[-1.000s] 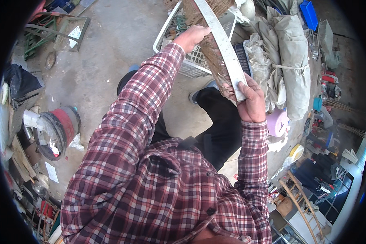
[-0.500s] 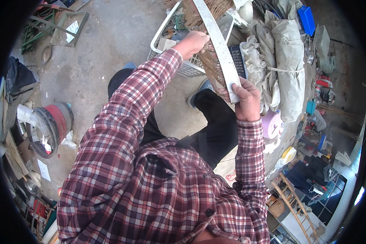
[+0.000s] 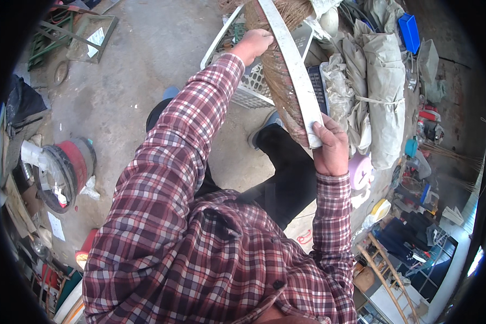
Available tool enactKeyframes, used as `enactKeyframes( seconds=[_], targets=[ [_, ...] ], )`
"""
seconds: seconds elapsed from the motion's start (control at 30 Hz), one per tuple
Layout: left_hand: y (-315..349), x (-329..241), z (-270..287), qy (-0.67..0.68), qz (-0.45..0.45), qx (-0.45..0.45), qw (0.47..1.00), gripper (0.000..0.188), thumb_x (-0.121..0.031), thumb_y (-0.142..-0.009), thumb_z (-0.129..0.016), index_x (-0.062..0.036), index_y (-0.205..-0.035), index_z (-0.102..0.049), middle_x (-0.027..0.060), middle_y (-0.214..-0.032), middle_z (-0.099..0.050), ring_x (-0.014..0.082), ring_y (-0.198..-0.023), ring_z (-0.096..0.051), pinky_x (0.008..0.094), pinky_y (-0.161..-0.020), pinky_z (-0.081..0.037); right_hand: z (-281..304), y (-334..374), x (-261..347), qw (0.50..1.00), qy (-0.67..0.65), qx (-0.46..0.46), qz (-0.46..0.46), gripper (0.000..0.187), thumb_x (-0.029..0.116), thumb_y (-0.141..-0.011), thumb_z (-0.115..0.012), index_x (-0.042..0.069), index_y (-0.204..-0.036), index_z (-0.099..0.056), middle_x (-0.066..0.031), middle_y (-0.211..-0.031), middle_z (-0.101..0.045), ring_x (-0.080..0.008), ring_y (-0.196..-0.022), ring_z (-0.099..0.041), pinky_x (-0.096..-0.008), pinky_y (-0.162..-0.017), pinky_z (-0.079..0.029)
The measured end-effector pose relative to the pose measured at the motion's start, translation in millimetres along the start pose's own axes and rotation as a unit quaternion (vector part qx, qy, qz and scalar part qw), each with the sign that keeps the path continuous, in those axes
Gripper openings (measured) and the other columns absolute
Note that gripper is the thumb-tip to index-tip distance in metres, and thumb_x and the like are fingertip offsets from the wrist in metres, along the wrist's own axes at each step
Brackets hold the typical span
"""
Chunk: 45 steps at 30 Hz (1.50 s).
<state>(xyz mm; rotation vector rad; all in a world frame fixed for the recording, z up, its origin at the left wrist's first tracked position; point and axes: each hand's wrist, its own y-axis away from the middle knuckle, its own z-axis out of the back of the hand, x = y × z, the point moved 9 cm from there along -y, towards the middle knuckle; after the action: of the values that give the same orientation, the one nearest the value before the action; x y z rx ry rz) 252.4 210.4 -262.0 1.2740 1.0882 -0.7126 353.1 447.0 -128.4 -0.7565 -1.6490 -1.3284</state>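
White and long, a flat strip [image 3: 292, 62] slants across the top middle, in front of the person. It starts at the top edge and comes down to the right hand [image 3: 332, 148]. The right grip is clamped on the low end of the strip, with the thumb lying on top. A rough brown bundle [image 3: 282, 89] lies along the left side of the strip and pokes out on both sides near the top.

The left hand [image 3: 255, 44] is higher up, by the left edge of the strip. Its fingers are curled in, but the tips are hard to see, so I cannot tell if that grip is clamped on anything.

Behind the bundle, a white basket [image 3: 252, 96] with holes sits on the grey floor [image 3: 146, 32]. A dark blue crate [image 3: 317, 86] shows just right of the strip. Next to it are big pale cloth rolls [image 3: 386, 102], and one is tied round with string. A bright blue box [image 3: 409, 32] is near their top, and a purple tub [image 3: 360, 171] is just beside the right hand.

Far to the left, a red and black drum [image 3: 76, 162] is on the floor, near a white paper [image 3: 56, 225]. A wooden ladder [image 3: 386, 272] leans at the lower right.
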Motion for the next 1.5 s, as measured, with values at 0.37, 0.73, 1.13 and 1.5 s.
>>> enactKeyframes(
  seconds=[0.37,0.73,1.13,1.5],
  targets=[
    [-23,4,-18,-0.006,-0.003,0.164,0.986,0.036,-0.029,-0.094,-0.054,-0.0024,-0.118,-0.059,0.0016,-0.085,-0.054,0.0112,-0.073,-0.046,0.0255,-0.059,-0.038,7,3,11,0.998,0.049,0.001,-0.027,0.039,0.005,-0.089,-0.055,-0.016,-0.121,-0.049,-0.0202,-0.103,-0.065,-0.0232,-0.082,-0.068,-0.0284,-0.070,-0.056],
    [-12,-9,-16,-0.096,-0.030,0.172,0.980,0.027,-0.019,-0.085,-0.067,-0.0007,-0.104,-0.066,0.0040,-0.077,-0.060,0.0114,-0.067,-0.051,0.0263,-0.057,-0.041,17,10,4,0.998,0.048,-0.015,-0.027,0.040,0.004,-0.089,-0.057,-0.014,-0.123,-0.048,-0.0209,-0.107,-0.064,-0.0263,-0.083,-0.069,-0.0301,-0.074,-0.058],
    [-44,-7,26,-0.006,-0.120,-0.097,0.988,0.028,-0.016,-0.082,-0.066,-0.0007,-0.105,-0.066,0.0143,-0.095,-0.068,0.0241,-0.083,-0.067,0.0333,-0.067,-0.051,2,15,12,0.999,0.031,-0.006,-0.014,0.038,0.006,-0.089,-0.057,-0.014,-0.121,-0.050,-0.0198,-0.104,-0.065,-0.0255,-0.082,-0.069,-0.0298,-0.071,-0.057],
    [-41,10,10,0.131,0.002,0.041,0.991,0.020,-0.018,-0.091,-0.063,-0.0002,-0.100,-0.065,0.0029,-0.066,-0.055,0.0096,-0.050,-0.042,0.0251,-0.043,-0.032,4,18,8,0.999,0.038,-0.008,-0.028,0.040,0.006,-0.089,-0.057,-0.014,-0.123,-0.049,-0.0200,-0.103,-0.065,-0.0254,-0.083,-0.069,-0.0290,-0.072,-0.058]
  ],
)
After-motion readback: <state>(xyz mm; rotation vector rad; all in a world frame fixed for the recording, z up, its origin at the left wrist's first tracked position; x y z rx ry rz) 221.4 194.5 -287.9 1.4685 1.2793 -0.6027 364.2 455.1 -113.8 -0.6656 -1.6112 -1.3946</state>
